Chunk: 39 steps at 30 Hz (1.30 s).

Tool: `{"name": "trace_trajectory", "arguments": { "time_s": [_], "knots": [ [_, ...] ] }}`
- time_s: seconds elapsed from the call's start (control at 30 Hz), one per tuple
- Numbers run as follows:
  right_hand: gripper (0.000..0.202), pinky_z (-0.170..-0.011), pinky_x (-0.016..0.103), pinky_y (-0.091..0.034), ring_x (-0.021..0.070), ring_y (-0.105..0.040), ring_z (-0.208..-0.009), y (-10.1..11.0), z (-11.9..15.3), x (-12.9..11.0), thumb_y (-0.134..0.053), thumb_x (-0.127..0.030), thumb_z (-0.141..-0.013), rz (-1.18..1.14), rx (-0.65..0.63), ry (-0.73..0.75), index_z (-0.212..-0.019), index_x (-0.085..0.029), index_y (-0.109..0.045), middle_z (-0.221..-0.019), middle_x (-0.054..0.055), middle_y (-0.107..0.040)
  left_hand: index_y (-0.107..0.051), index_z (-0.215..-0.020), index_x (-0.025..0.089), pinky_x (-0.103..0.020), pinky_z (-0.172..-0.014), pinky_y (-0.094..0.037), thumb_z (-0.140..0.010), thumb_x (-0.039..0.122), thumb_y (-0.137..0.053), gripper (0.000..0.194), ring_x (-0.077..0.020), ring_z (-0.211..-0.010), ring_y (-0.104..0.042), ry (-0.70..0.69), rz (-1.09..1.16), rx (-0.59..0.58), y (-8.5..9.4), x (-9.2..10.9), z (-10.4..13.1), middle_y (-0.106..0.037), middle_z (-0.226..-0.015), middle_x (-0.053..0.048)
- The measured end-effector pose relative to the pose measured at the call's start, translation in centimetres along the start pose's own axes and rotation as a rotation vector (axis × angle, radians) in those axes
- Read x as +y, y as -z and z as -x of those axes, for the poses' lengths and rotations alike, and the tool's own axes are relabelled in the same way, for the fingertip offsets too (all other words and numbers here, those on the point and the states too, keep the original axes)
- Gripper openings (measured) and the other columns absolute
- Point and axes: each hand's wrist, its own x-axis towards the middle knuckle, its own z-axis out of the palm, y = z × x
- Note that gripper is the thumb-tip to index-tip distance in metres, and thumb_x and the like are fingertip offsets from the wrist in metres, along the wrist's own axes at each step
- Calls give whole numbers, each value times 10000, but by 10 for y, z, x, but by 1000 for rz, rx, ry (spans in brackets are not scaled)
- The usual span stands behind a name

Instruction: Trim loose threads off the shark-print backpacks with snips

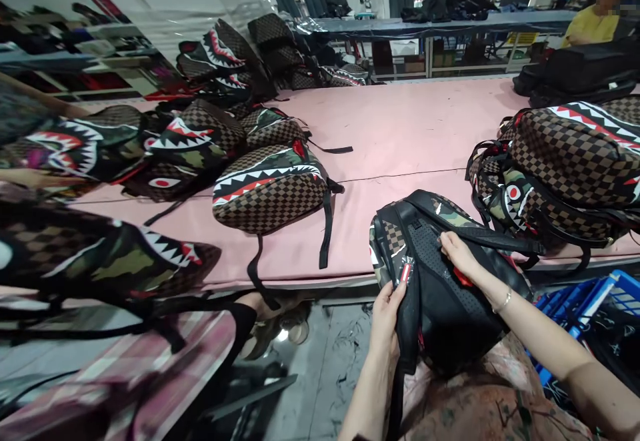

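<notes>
A black backpack [450, 301] with checkered and camouflage panels leans between the pink table's front edge and my lap, its back panel and straps facing up. At its left side my left hand [387, 314] is closed on a shoulder strap [409, 321], close to a small red and white tag [405, 272] in clear plastic. My right hand [457, 253] is closed over the back panel, its fingertips pinched near the upper middle. What those fingertips hold is too small to make out. A bit of red shows just below my right hand.
Shark-mouth backpacks [273, 191] lie on the pink table [400, 121] at centre and left, with more stacked at right [575, 154]. Another person's arm [45, 178] is at far left. A blue basket [590, 301] stands at lower right.
</notes>
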Motion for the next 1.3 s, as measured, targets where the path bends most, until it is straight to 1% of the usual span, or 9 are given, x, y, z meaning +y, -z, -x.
{"name": "trace_trajectory", "arguments": {
  "time_s": [0.13,0.2,0.3,0.47,0.7,0.87,1.03,1.17,1.3],
  "knots": [
    [365,-429,200,-253,74,-335,-443,-8,42,4,-545,-550,-728,-138,-143,-38,-777,-190,-510,-527,-66,-418,-670,-905,125,-236,-667,-478,-519,267,-786,427,-149,-680,-638,59,41,-40,-4,2,-11,-702,-794,-53],
    [352,-425,199,-231,63,-300,-429,-14,57,6,-608,-511,-698,-226,-211,-74,-777,-186,-500,-511,-79,-394,-672,-892,138,-241,-683,-484,-505,233,-794,416,-147,-683,-641,64,99,-62,-3,3,-12,-705,-795,-45],
    [336,-437,204,-232,64,-303,-435,-23,64,12,-617,-492,-703,-258,-162,-78,-749,-181,-498,-496,-77,-397,-676,-864,153,-229,-670,-484,-501,212,-798,388,-131,-661,-637,68,141,-61,-3,3,-12,-707,-771,-27],
    [287,-475,211,-275,83,-373,-489,-34,58,15,-593,-460,-734,-144,-54,5,-757,-182,-528,-548,-51,-458,-676,-881,155,-243,-705,-483,-507,205,-795,395,-140,-687,-643,45,136,-41,-4,0,-13,-707,-798,-34],
    [210,-507,217,-322,98,-430,-512,-37,53,-2,-548,-406,-772,50,-40,91,-764,-197,-533,-577,-45,-499,-672,-902,154,-232,-718,-476,-520,208,-787,402,-151,-742,-647,9,98,-1,-5,0,-12,-703,-849,-40],
    [188,-536,220,-363,110,-485,-547,-33,46,1,-540,-381,-772,80,-44,137,-738,-196,-550,-614,-30,-548,-675,-913,154,-239,-731,-476,-527,215,-783,405,-150,-746,-643,14,81,-6,-5,1,-12,-704,-860,-44],
    [220,-522,216,-365,107,-477,-528,-28,41,5,-558,-412,-759,80,-98,146,-770,-192,-557,-596,-35,-537,-676,-930,159,-253,-758,-474,-553,217,-769,393,-155,-770,-639,1,56,-25,0,2,-13,-703,-889,-50],
    [208,-555,227,-376,108,-480,-554,-24,34,-1,-565,-398,-759,104,-175,164,-778,-191,-544,-641,-28,-553,-673,-944,144,-279,-773,-477,-568,222,-760,394,-186,-821,-637,-17,24,-54,4,4,-14,-692,-949,-78],
    [180,-613,256,-399,128,-508,-612,-27,23,-7,-570,-373,-755,110,-244,221,-773,-194,-565,-689,-8,-583,-674,-942,137,-281,-760,-482,-572,242,-759,394,-202,-834,-636,-26,-4,-64,8,6,-15,-694,-940,-85]
  ]
}}
